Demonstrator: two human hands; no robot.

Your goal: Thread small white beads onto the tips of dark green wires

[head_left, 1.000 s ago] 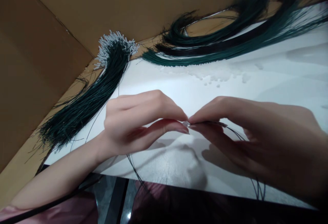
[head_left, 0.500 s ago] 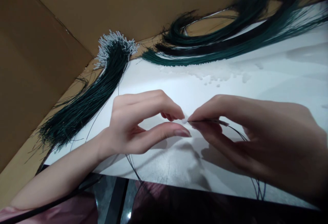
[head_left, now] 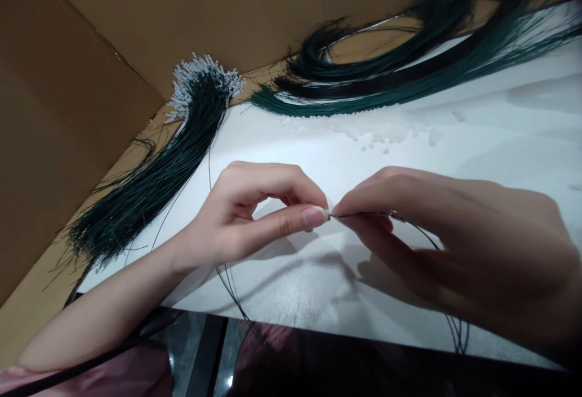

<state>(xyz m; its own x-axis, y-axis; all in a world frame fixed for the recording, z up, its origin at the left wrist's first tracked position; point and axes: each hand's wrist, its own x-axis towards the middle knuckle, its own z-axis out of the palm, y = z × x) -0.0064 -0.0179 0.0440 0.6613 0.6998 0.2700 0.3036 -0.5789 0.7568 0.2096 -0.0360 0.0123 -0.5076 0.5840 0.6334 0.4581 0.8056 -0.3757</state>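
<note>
Over the white tabletop my two hands meet, fingertips nearly touching. My left hand (head_left: pixel 254 209) pinches a tiny white bead-like piece (head_left: pixel 327 215) between thumb and index finger. From that piece a thin dark cord (head_left: pixel 335 216) runs into my right hand (head_left: pixel 445 239), whose thumb and index finger are closed on it. The cord comes out behind those fingers and curves down past the palm. Loose cord ends (head_left: pixel 458 330) hang below my right hand, and further thin cords (head_left: pixel 234 297) hang below my left wrist.
A bundle of dark green cords (head_left: pixel 159 179) with white beaded tips (head_left: pixel 195 85) lies at the left. Long curved bundles of dark green cord (head_left: pixel 364 97) lie along the back. Small white bits (head_left: pixel 386 133) are scattered before them on the white table (head_left: pixel 500 142). Brown board walls (head_left: pixel 113 9) stand behind.
My left thumb and index finger, apart before, have closed on the white piece, and the left wrist has turned slightly. My right hand keeps its pinch on the cord, almost unmoved.
</note>
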